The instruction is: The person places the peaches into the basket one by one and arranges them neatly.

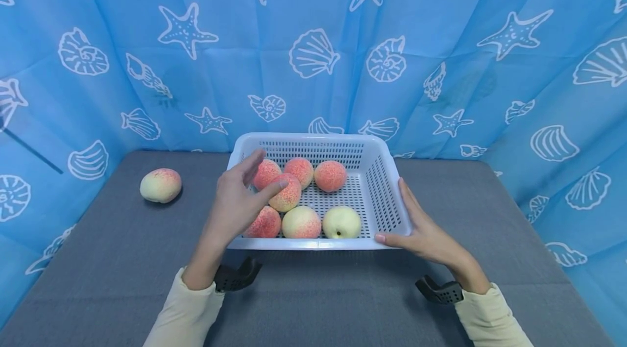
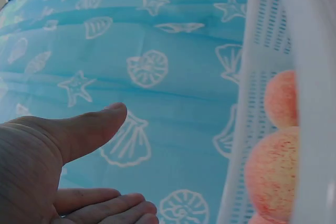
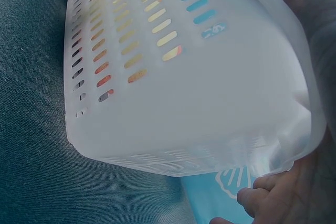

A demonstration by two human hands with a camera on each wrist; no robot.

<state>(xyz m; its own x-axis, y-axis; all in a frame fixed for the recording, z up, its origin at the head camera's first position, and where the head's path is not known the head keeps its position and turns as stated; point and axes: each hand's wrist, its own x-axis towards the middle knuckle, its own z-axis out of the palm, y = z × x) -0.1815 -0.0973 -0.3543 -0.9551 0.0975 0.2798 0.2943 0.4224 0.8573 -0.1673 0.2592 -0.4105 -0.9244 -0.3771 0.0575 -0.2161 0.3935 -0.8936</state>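
Observation:
A white perforated plastic basket (image 1: 377, 194) stands on the table with several peaches in it, some red like the back peach (image 1: 330, 176), one pale peach (image 1: 342, 223) near the front. Over the basket's left side hovers my left hand (image 1: 237, 203), thumb and fingers spread apart with nothing between them. In the left wrist view, the left hand's thumb (image 2: 97, 129) stays clear of the basket wall. My right hand (image 1: 423, 233) holds the basket's near right corner, thumb on the rim and fingers along the outside; the right wrist view shows these fingers (image 3: 268, 198) under the rim.
One more peach (image 1: 160, 185) lies on the grey table (image 1: 112, 260), left of the basket. A blue curtain (image 1: 313, 97) with white shells and starfish hangs behind the table and along its sides. Both wrists wear black bands.

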